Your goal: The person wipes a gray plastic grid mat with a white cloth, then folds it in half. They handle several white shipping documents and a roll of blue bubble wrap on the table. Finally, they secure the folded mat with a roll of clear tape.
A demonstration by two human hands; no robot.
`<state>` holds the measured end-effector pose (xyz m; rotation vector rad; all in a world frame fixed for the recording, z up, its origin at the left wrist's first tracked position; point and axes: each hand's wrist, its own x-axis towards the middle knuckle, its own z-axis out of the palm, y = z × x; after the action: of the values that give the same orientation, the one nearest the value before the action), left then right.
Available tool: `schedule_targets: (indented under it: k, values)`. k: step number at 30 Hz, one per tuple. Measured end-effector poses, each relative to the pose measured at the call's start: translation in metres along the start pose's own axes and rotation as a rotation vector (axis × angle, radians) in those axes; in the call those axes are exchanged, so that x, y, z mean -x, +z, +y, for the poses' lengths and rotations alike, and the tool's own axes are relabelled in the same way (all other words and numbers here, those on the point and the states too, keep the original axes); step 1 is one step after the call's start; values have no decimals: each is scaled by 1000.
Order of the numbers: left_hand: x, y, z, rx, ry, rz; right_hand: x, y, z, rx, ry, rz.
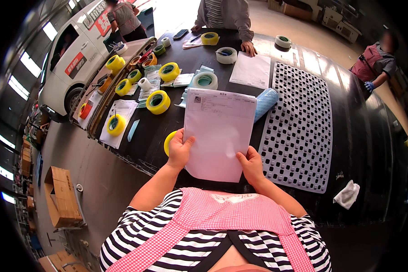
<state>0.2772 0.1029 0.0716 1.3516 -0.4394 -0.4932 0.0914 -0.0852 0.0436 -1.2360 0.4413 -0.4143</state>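
A white printed sheet of paper (220, 136) is held up in front of me, with small print and a dark square near its top. My left hand (180, 148) grips its left edge, thumb on the face and fingers behind. On the opposite edge, my right hand (250, 164) pinches the paper the same way. A yellow tape roll (168, 143) sits partly hidden by my left hand. Behind the sheet's right edge, a blue rolled sheet (266, 103) lies beside a grey perforated mat (299, 127). A clear tape roll (205, 81) stands just past the sheet's top.
Several tape rolls, such as a yellow one (158, 102), and papers (122, 119) crowd the black table's left side. A white cloth (347, 195) lies at right. Across the table, a person's hand (249, 47) rests by another sheet (251, 70). A cardboard box (62, 196) stands at left.
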Motion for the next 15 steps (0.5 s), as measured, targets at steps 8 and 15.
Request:
schedule_targets:
  k: [8,15]
  values:
    - [2,1,-3,-172,76,26,1,-2,8,-47,-21,47]
    - [9,7,-2,-99,76,32,7,-6,3,-131,-31,-47]
